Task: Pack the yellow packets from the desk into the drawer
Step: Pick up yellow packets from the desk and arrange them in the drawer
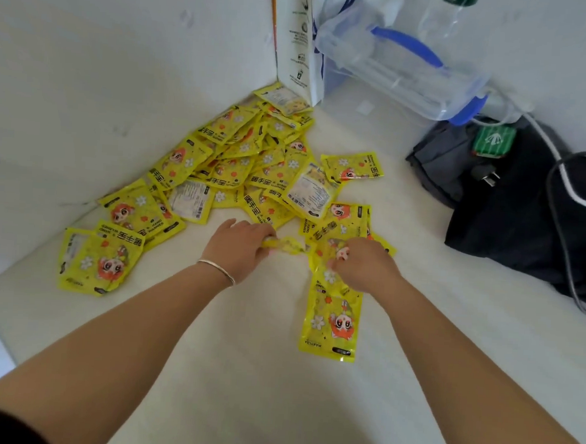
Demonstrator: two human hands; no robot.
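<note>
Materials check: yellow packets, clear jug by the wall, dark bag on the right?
yellow packets: glossy plastic film, likely; glare streaks and crinkles show.
clear jug: transparent hard plastic with a blue handle; the wall shows through it.
dark bag: matte woven fabric, probably; soft folds, no shine.

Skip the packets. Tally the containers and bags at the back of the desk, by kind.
Clear jug with blue handle: 1
Clear bottle with green cap: 1
White printed carton or bag: 1
Dark bag: 1, though its grey part may be a second
Total: 4
</note>
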